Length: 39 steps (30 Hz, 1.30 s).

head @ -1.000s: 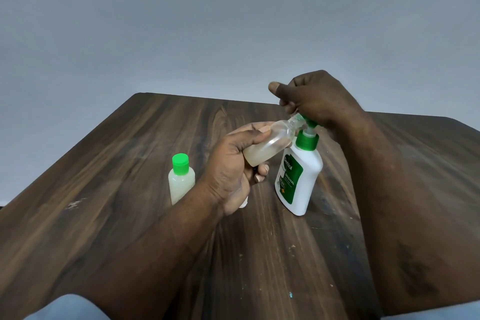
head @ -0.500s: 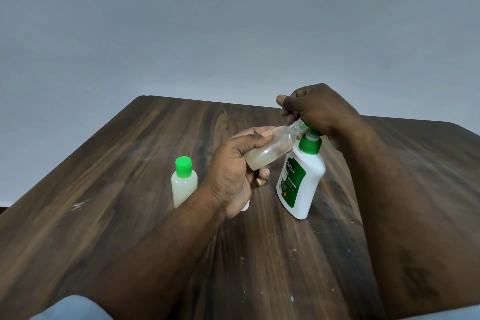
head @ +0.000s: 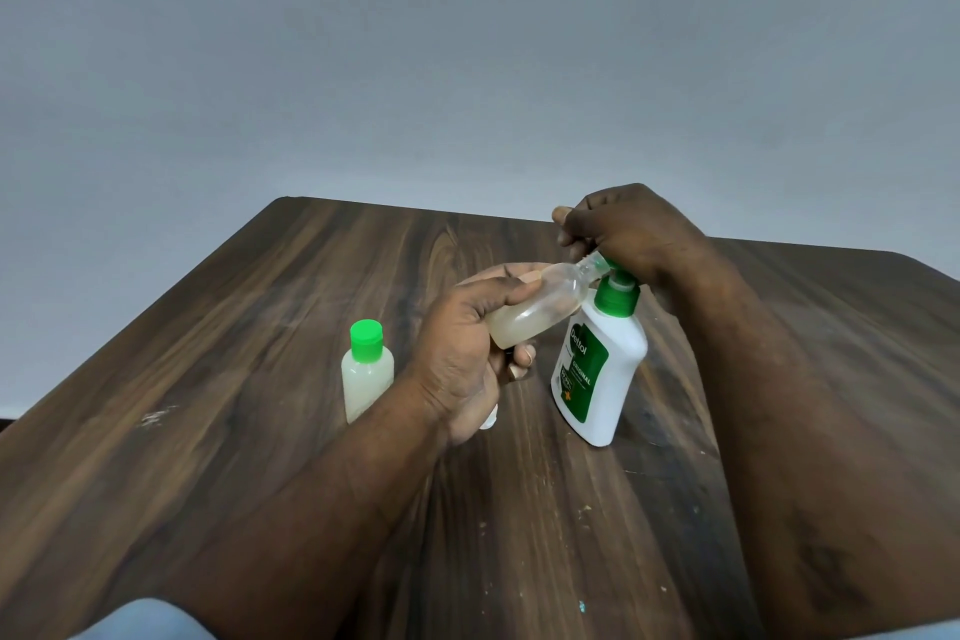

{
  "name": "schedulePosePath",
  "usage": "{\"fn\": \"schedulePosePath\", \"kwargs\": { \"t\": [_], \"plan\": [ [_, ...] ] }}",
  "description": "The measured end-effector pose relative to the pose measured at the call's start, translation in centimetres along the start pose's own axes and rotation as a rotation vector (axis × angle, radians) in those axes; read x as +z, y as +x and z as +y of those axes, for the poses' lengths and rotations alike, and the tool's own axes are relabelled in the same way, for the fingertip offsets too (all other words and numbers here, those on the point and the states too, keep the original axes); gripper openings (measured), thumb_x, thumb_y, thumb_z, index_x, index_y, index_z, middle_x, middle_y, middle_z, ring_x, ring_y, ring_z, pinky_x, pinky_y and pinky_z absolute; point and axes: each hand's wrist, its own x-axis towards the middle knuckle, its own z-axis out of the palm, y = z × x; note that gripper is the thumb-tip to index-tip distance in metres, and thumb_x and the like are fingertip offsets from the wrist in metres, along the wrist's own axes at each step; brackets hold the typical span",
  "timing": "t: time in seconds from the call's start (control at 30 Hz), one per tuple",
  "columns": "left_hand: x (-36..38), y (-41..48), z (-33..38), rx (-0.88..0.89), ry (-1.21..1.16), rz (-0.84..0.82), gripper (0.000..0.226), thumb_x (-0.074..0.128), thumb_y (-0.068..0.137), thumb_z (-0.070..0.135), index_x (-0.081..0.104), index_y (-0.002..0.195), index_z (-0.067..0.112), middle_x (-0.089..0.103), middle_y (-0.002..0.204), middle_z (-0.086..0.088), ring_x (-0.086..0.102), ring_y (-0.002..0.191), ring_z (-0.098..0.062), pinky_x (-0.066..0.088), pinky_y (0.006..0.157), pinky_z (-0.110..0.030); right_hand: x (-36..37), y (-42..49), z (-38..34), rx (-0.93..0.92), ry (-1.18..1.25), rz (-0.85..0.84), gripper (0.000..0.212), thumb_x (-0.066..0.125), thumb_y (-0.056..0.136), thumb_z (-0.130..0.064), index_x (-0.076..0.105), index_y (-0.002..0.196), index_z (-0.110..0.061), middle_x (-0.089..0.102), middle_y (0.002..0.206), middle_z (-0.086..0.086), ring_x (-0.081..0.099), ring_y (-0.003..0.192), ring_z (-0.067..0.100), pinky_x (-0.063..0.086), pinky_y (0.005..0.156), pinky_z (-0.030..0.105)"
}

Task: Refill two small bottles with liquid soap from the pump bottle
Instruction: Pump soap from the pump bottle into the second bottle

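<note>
A white pump bottle point(head: 608, 369) with a green label and green collar stands on the dark wooden table point(head: 260, 379). My right hand point(head: 628, 234) covers its pump head, fingers curled over it. My left hand point(head: 462, 343) grips a small clear bottle point(head: 540, 309), uncapped and tilted, its open neck up against the pump spout. Pale liquid fills its lower part. A second small bottle point(head: 366, 372) with a green cap stands upright to the left, filled with pale liquid. A small white thing point(head: 490, 418) shows under my left palm; I cannot tell what it is.
The table's far edge meets a plain grey wall point(head: 467, 68). Small paint specks point(head: 582, 605) dot the wood near me. Light blue sleeves point(head: 140, 621) show at the bottom corners.
The pump head has gone down under my right hand, then come slightly back up. My left hand keeps the small bottle at the spout. The capped bottle has not moved.
</note>
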Motion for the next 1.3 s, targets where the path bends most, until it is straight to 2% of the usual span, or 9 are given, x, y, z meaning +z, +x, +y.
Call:
{"fn": "schedulePosePath", "kwargs": {
  "t": [0.33, 0.47, 0.57, 0.7, 0.83, 0.93, 1.13, 1.23, 1.3],
  "plan": [
    [-0.03, -0.05, -0.10, 0.007, -0.021, -0.019, 0.036, 0.062, 0.089, 0.023, 0.072, 0.120, 0.006, 0.070, 0.105, -0.019, 0.045, 0.048, -0.012, 0.035, 0.044, -0.022, -0.18, -0.11, -0.26, -0.018, 0.029, 0.038, 0.027, 0.072, 0.096, -0.026, 0.073, 0.071, -0.016, 0.071, 0.066, -0.002, 0.059, 0.059, 0.012, 0.050, 0.066, 0.031],
    [-0.10, 0.02, -0.12, 0.008, -0.023, 0.000, 0.035, 0.060, 0.092, 0.021, 0.071, 0.121, 0.006, 0.068, 0.105, -0.019, 0.045, 0.047, -0.012, 0.035, 0.042, -0.021, -0.04, -0.03, -0.23, 0.004, -0.010, 0.011, 0.028, 0.069, 0.095, -0.021, 0.073, 0.067, -0.017, 0.071, 0.065, -0.005, 0.062, 0.066, 0.016, 0.053, 0.073, 0.037],
    [-0.22, 0.17, -0.19, 0.004, -0.026, 0.000, 0.049, 0.065, 0.080, 0.026, 0.070, 0.123, 0.004, 0.068, 0.106, -0.022, 0.045, 0.046, -0.012, 0.035, 0.042, -0.022, 0.11, 0.01, -0.07, 0.011, -0.020, -0.001, 0.031, 0.068, 0.096, -0.021, 0.073, 0.066, -0.017, 0.072, 0.068, -0.003, 0.062, 0.068, 0.017, 0.054, 0.076, 0.038],
    [-0.22, 0.22, -0.17, -0.006, -0.030, -0.007, 0.055, 0.065, 0.077, 0.027, 0.068, 0.126, 0.002, 0.067, 0.112, -0.026, 0.045, 0.046, -0.013, 0.035, 0.041, -0.022, -0.01, 0.08, 0.06, -0.001, 0.004, 0.030, 0.025, 0.070, 0.094, -0.021, 0.074, 0.070, -0.016, 0.070, 0.060, -0.011, 0.060, 0.061, 0.012, 0.050, 0.069, 0.032],
    [-0.21, 0.19, -0.14, -0.014, -0.037, -0.016, 0.049, 0.065, 0.077, 0.027, 0.070, 0.121, 0.005, 0.067, 0.109, -0.024, 0.045, 0.046, -0.013, 0.035, 0.042, -0.022, -0.15, -0.02, -0.06, -0.035, 0.032, 0.064, 0.027, 0.071, 0.096, -0.026, 0.073, 0.072, -0.015, 0.069, 0.062, -0.003, 0.058, 0.053, 0.007, 0.048, 0.060, 0.028],
    [-0.23, 0.09, -0.09, -0.004, -0.027, -0.024, 0.048, 0.065, 0.078, 0.028, 0.071, 0.121, 0.006, 0.067, 0.112, -0.025, 0.045, 0.047, -0.013, 0.035, 0.043, -0.023, -0.11, -0.03, -0.13, -0.028, 0.026, 0.074, 0.027, 0.070, 0.096, -0.023, 0.073, 0.071, -0.016, 0.069, 0.061, -0.005, 0.058, 0.053, 0.006, 0.047, 0.058, 0.026],
    [-0.31, 0.14, -0.17, -0.008, -0.037, -0.005, 0.051, 0.065, 0.077, 0.028, 0.070, 0.122, 0.004, 0.067, 0.114, -0.027, 0.045, 0.046, -0.013, 0.036, 0.043, -0.022, 0.31, 0.16, 0.26, 0.001, -0.008, 0.062, 0.028, 0.068, 0.095, -0.019, 0.073, 0.067, -0.017, 0.069, 0.057, -0.015, 0.061, 0.063, 0.008, 0.052, 0.072, 0.032],
    [-0.32, 0.13, -0.25, -0.002, -0.026, -0.019, 0.046, 0.064, 0.079, 0.027, 0.071, 0.119, 0.005, 0.067, 0.113, -0.027, 0.045, 0.047, -0.013, 0.036, 0.043, -0.022, 0.24, 0.21, 0.29, -0.001, -0.016, 0.071, 0.029, 0.068, 0.095, -0.020, 0.073, 0.066, -0.017, 0.068, 0.056, -0.017, 0.060, 0.063, 0.007, 0.050, 0.070, 0.031],
    [-0.34, 0.12, -0.21, 0.003, -0.026, -0.017, 0.048, 0.064, 0.080, 0.027, 0.071, 0.121, 0.005, 0.066, 0.119, -0.034, 0.046, 0.047, -0.013, 0.037, 0.043, -0.023, 0.07, 0.17, 0.15, -0.008, -0.020, 0.074, 0.028, 0.067, 0.095, -0.019, 0.072, 0.067, -0.017, 0.068, 0.056, -0.015, 0.063, 0.064, 0.007, 0.049, 0.067, 0.030]
  ]
}}
